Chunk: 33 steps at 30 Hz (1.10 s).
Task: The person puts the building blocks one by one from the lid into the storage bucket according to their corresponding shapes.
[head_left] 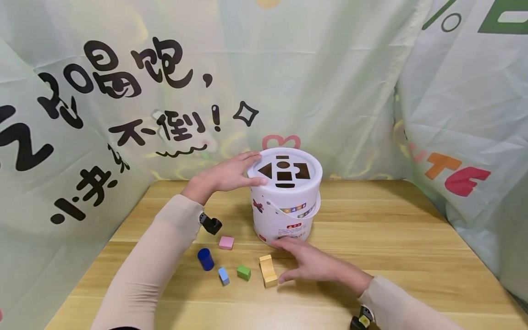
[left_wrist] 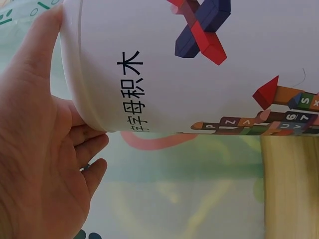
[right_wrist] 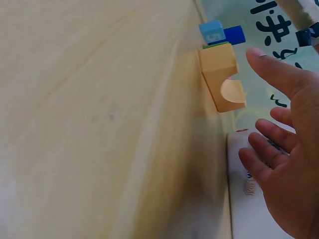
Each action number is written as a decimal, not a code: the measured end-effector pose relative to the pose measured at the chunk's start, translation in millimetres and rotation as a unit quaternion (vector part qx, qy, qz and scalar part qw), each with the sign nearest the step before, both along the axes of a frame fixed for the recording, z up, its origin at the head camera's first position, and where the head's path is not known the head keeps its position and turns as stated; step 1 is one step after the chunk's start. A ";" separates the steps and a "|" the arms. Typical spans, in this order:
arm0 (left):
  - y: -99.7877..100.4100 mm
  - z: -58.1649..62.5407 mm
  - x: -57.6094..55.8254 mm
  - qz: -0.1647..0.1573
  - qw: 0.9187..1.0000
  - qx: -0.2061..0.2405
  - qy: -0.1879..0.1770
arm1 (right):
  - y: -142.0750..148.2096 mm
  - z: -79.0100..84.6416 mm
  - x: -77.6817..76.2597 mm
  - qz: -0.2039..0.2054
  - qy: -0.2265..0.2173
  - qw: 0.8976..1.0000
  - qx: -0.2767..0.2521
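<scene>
One yellow notched block (head_left: 269, 271) lies on the desk (head_left: 371, 215) to the left of the person's right grip (head_left: 311, 261), just beside the thumb tip. Its long axis runs roughly away from the person, leaning slightly left at the far end. The right grip is wide and holds nothing: thumb apart, fingers reaching to the foot of a white bucket (head_left: 267, 222), though contact is unclear. This grip is much nearer the block than the left grip (head_left: 227, 173), which is spread and rests on the rim of the bucket's lid (head_left: 274, 167).

Farther left of the right grip are a green block (head_left: 244, 272), a light blue block (head_left: 223, 276), a pink block (head_left: 226, 243) and a dark blue cylinder (head_left: 206, 259). The bucket stands upright beyond the right fingertips, its lid pierced by shaped holes that show only darkness; whether anything is inside cannot be told.
</scene>
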State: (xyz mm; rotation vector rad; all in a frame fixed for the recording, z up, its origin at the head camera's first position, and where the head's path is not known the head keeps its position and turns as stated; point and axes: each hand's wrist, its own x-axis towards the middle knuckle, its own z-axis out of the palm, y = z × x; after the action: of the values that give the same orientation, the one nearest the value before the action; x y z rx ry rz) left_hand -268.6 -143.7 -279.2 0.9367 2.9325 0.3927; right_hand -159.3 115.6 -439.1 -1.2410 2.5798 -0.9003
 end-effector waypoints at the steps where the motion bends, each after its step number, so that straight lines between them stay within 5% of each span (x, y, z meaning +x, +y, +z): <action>1: 0.3 -0.2 0.2 0.000 1.000 0.001 -0.001 | -1.1 -1.2 -0.2 0.001 -0.004 1.000 0.004; 18: 3.4 -5.9 0.9 0.001 1.000 0.011 -0.009 | -5.0 -8.5 6.5 0.001 -0.009 0.998 0.055; 33: 0.2 -3.7 -0.6 0.004 1.000 0.012 -0.008 | 20.4 22.0 5.9 0.017 -0.015 0.999 -0.037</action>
State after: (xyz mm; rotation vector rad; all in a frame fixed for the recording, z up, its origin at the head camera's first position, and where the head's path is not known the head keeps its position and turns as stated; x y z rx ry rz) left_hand -269.2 -143.4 -283.0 0.9216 2.9244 0.4338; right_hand -153.3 136.0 -417.1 -1.2760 2.5163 -1.0071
